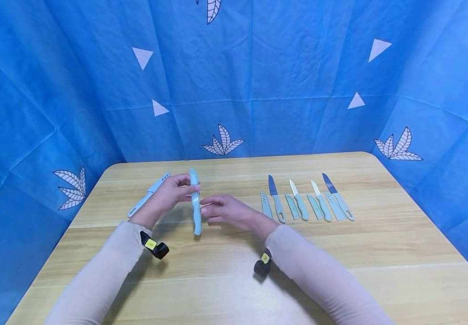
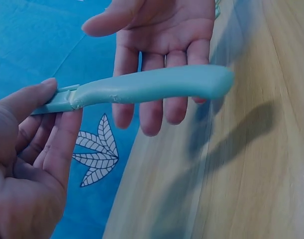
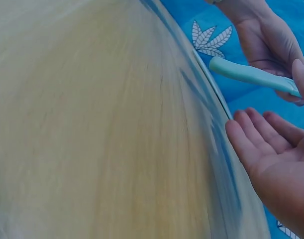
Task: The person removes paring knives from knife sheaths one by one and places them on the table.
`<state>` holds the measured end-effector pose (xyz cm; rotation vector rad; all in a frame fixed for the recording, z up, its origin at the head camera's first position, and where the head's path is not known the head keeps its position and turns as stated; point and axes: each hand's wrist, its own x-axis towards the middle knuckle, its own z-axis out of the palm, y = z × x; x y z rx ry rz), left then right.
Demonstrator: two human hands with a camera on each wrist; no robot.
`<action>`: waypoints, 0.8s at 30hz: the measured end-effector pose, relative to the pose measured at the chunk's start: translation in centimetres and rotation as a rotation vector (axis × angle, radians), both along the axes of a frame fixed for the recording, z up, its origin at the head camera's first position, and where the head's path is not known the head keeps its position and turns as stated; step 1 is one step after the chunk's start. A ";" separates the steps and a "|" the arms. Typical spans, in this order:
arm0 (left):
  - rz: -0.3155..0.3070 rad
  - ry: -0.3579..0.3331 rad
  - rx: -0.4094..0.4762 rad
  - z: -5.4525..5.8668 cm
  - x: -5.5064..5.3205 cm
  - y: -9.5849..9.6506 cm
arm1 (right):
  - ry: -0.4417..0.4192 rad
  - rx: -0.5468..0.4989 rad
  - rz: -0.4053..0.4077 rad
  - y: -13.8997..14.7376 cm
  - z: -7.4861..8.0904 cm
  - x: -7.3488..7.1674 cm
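Observation:
My left hand (image 1: pixel 172 193) pinches a light-blue sheathed knife (image 1: pixel 197 217) by its sheath, above the table. In the left wrist view, the thumb and fingers grip the sheath (image 2: pixel 52 103), and the curved handle (image 2: pixel 152 84) points away from that hand. The blade is hidden inside the sheath. Close beside the handle, my right hand (image 1: pixel 229 210) has its fingers stretched out and holds nothing. The right wrist view shows that right hand (image 3: pixel 278 169) palm up, just apart from the knife handle (image 3: pixel 251 74).
Another light-blue knife (image 1: pixel 140 205) lies left of my left hand, partly hidden by it. Right of my right hand, several unsheathed knives (image 1: pixel 278 208) lie in a row, each beside its sheath (image 1: pixel 266 206). A blue patterned curtain (image 1: pixel 258 122) hangs around the wooden table (image 1: pixel 226 280).

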<state>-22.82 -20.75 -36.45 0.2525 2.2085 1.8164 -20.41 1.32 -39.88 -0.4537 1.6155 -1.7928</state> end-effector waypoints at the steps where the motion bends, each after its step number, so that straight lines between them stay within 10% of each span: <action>1: 0.005 -0.005 0.020 -0.1 0.0 0.0 | -0.018 -0.014 0.000 0.0 0.0 0.0; 24: 0.051 -0.177 0.292 -1.7 1.3 0.6 | -0.108 -0.083 0.048 0.1 0.0 0.5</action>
